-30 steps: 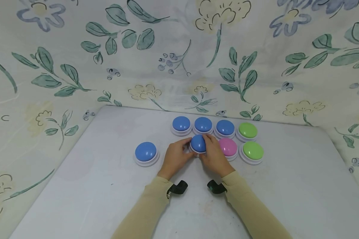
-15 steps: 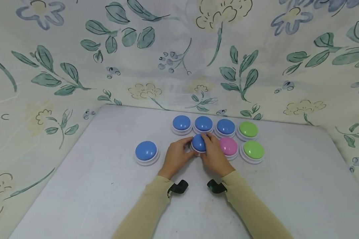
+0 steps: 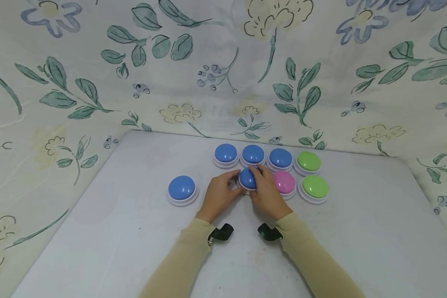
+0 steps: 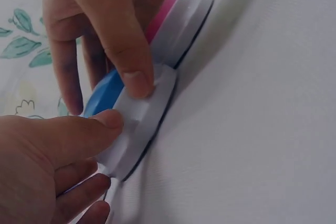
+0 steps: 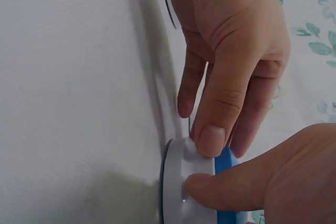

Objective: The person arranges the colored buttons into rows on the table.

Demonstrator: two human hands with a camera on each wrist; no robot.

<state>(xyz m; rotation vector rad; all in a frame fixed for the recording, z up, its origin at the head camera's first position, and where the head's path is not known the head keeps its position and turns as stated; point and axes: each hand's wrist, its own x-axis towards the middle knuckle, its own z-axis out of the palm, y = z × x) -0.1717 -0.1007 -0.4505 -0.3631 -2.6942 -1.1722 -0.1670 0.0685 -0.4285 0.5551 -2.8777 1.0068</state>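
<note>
Both hands are on one push button [image 3: 247, 179] with a blue dome and a white round base, at the left end of the front row. My left hand [image 3: 219, 196] grips its left side, the thumb lying along the white base [image 4: 137, 124] in the left wrist view. From the right, my right hand [image 3: 267, 193] holds the same button, fingers over the blue dome and thumb on the base. In the right wrist view, both thumbs meet the base [image 5: 178, 205] side by side. Beside it, a pink button [image 3: 284, 182] stands partly behind the right hand.
Three blue buttons [image 3: 226, 153] and a green button [image 3: 308, 162] make up the back row. Another green button [image 3: 315, 187] ends the front row. A lone blue button [image 3: 181, 188] stands to the left on the white table [image 3: 115, 231]. Flowered cloth [image 3: 193, 87] hangs behind.
</note>
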